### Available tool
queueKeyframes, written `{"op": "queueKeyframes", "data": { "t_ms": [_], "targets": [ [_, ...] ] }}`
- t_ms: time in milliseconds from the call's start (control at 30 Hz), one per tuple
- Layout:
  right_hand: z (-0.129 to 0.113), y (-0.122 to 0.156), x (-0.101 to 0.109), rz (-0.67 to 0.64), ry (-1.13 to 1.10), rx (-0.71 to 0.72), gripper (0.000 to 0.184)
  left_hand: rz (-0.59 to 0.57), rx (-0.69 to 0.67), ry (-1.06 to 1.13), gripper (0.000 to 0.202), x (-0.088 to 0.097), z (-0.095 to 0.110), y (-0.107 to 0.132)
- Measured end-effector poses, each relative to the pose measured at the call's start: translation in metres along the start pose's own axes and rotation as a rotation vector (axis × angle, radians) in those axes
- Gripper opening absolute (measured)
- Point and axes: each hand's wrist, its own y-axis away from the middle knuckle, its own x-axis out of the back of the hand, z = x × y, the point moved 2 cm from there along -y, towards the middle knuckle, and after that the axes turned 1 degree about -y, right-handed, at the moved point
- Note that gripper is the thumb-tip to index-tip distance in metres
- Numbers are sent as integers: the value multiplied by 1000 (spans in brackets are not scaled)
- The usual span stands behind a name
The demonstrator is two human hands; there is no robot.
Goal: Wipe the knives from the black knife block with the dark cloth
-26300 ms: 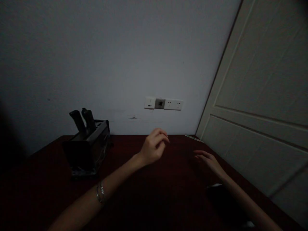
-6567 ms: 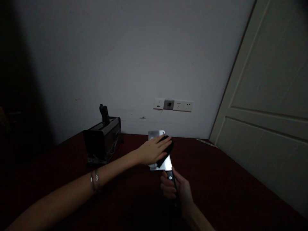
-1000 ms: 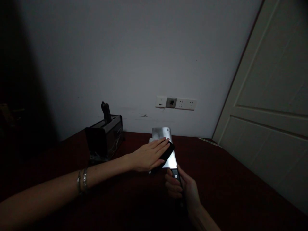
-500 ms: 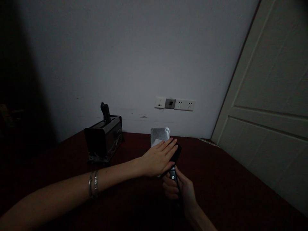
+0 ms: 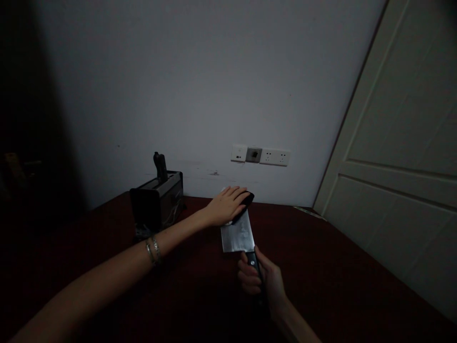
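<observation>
Dark red table [image 5: 321,267], knife block [image 5: 171,205] at left rear. Cleaver [image 5: 237,237] is out over the table's middle, blade pointing toward the wall (resting or lifted, can't tell). Step reads as wiping the blade; another stroke would call for even, light pressure with fingertips clear of the edge. Right hand [image 5: 264,276]: closed round the handle, wrist low. Left hand [image 5: 223,207]: palm down, fingers extended, no grip visible, over a dark pad [image 5: 249,198] (cloth, maybe) across the far blade.
</observation>
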Motion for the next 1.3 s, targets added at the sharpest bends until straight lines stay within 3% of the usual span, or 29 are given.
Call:
{"op": "queueKeyframes", "data": {
  "t_ms": [100, 233, 333, 433, 533, 700, 833, 967, 1067, 1200, 1300],
  "targets": [
    [1, -1, 2, 21, 2, -7, 29, 10, 84, 87, 39, -7, -19, 1],
    [-2, -1, 3, 53, 6, 13, 27, -28, 376, 215, 40, -24, -53, 11],
    [-8, -2, 2, 59, 12, 40, 27, -27, 622, 286, 41, -38, -76, 29],
    [-12, -4, 1, 76, 32, 73, 27, -58, 744, 328, 40, -54, -84, 54],
    [-14, -8, 2, 110, 61, 84, 27, -136, 764, 348, 37, -70, -73, 80],
    [-12, -12, 5, 188, 131, 123, 27, -300, 742, 386, 32, -91, -29, 111],
    [-12, -12, 1, 254, 267, 193, 28, -364, 713, 394, 29, -93, -5, 117],
    [-15, -15, -7, 260, 425, 287, 29, -417, 695, 459, 29, -88, 2, 116],
    [-18, -18, -10, 285, 490, 342, 29, -297, 752, 564, 29, -78, 4, 114],
    [-23, -22, -8, 349, 544, 356, 31, 70, 915, 702, 27, -60, 14, 114],
    [-25, -24, -4, 364, 580, 386, 31, 189, 986, 1072, 39, -55, 31, 112]
  ]
}}
